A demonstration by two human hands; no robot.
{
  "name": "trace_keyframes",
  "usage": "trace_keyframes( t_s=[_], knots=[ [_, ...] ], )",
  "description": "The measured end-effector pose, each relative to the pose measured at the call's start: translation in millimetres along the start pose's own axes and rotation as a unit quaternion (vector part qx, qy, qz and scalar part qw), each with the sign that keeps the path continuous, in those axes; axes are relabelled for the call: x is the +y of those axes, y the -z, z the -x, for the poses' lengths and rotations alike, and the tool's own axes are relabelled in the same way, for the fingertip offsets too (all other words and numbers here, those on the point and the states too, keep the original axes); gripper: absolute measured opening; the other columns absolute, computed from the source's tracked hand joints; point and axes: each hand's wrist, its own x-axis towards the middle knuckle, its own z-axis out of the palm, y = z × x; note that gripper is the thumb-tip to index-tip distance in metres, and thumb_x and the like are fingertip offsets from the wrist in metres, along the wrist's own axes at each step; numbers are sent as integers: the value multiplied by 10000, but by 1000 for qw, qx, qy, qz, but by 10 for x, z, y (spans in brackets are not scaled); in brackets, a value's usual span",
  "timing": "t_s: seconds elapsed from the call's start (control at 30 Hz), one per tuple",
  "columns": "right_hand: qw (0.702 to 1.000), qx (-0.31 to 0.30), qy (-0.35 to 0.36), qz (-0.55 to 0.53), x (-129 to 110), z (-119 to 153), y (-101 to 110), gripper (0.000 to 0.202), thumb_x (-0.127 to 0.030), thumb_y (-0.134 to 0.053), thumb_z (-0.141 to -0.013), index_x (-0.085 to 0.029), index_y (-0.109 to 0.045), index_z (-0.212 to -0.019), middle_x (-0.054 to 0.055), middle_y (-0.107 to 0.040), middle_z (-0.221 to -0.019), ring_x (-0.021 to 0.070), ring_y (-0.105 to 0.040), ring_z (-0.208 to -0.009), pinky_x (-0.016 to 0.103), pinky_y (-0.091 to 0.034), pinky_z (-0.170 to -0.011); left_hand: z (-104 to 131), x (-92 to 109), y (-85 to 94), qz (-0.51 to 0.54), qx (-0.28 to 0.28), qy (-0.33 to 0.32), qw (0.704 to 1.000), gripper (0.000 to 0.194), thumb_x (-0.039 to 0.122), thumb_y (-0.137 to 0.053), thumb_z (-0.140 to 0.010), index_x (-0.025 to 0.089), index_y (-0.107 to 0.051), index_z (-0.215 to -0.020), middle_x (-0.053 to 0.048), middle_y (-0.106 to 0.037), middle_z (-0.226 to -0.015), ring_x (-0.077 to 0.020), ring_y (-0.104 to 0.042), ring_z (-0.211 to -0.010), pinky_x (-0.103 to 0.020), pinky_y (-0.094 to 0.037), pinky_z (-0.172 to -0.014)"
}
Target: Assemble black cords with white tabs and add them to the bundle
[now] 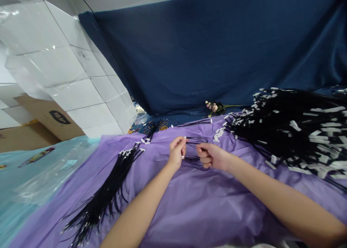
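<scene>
Over purple cloth (189,212), black cords (195,138) loop from left fingers (179,145).

looped black cords (197,138) in the left fingers (176,144), above purple cloth (195,208)

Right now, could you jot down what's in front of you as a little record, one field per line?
Left hand: the left hand pinches looped black cords near their white ends
Right hand: the right hand is at the loops, fingers curled; its grip is hard to tell
Surface: purple cloth
To the left: a bundle of black cords, white-tagged at the far end
To the right: a larger heap of white-tagged cords
Behind: dark blue cloth, flowers near its foot
Far left: stacked white boxes
</scene>
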Motion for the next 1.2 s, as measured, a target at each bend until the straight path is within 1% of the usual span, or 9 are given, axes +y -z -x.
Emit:
trace_keyframes(
  t_s=[0.1,0.2,0.4,0.53,0.67,0.73,0.93,1.07,1.2],
  knots=[
    [1000,14,4,8,-3,-2,-22,265,-291,-365,-874,-197,-358,-626,-104,-125,-454,67,-74,-392,213,-130,-394,10,0,-8,-47,10,-27,998,321,465,-600,-765,143,-609,-763,88,-337,-408,-36,-290,-308,-188,-186,-333],
    [1000,14,-6,-1,-4,0,-32,272,-289,-347,-884,-196,-361,-629,-105,-117,-453,67,-69,-390,213,-130,-395,25,13,-23,-77,19,-44,996,325,469,-584,-777,145,-602,-761,87,-341,-404,-39,-287,-310,-195,-170,-333],
    [999,-6,-24,-20,19,6,-25,263,-292,-346,-888,-197,-380,-645,-109,-127,-440,66,-66,-381,214,-147,-397,50,51,-63,-102,46,-61,992,349,493,-588,-763,147,-575,-718,93,-315,-396,-36,-269,-320,-199,-161,-353],
    [998,-17,-44,-34,51,-5,-59,259,-294,-350,-879,-200,-371,-638,-109,-118,-436,68,-64,-376,215,-142,-392,54,53,-70,-97,53,-54,992,364,509,-603,-742,147,-576,-724,92,-324,-412,-35,-272,-330,-196,-168,-352],
    [999,3,-41,-29,73,9,-129,256,-293,-341,-877,-202,-358,-638,-108,-116,-436,70,-62,-372,212,-125,-386,36,39,-57,-77,49,-30,995,370,518,-611,-729,149,-581,-734,92,-322,-425,-35,-274,-324,-191,-179,-336],
    [999,2,-37,-37,78,21,-150,250,-291,-341,-876,-203,-349,-643,-108,-119,-439,70,-65,-371,211,-128,-387,26,33,-52,-63,43,-18,997,371,517,-606,-734,147,-583,-734,93,-315,-431,-32,-267,-318,-187,-183,-332],
    [994,-8,-39,-101,67,25,-125,215,-247,-332,-864,-208,-313,-653,-107,-110,-452,73,-56,-377,217,-116,-401,31,27,-51,-34,22,1,999,354,499,-592,-755,145,-598,-761,93,-306,-443,-29,-275,-312,-176,-182,-326],
    [991,-15,-51,-127,44,20,-111,203,-226,-322,-855,-211,-296,-654,-105,-105,-455,76,-53,-378,220,-88,-408,41,33,-49,-30,13,-7,999,338,482,-598,-757,143,-607,-761,88,-323,-449,-28,-287,-315,-172,-190,-327],
    [990,-15,-53,-133,14,39,-111,206,-213,-308,-842,-210,-275,-639,-103,-105,-451,77,-50,-378,222,-90,-406,38,34,-45,-27,4,-13,1000,321,465,-600,-762,144,-609,-760,86,-319,-443,-31,-293,-319,-171,-198,-329]
  ],
)
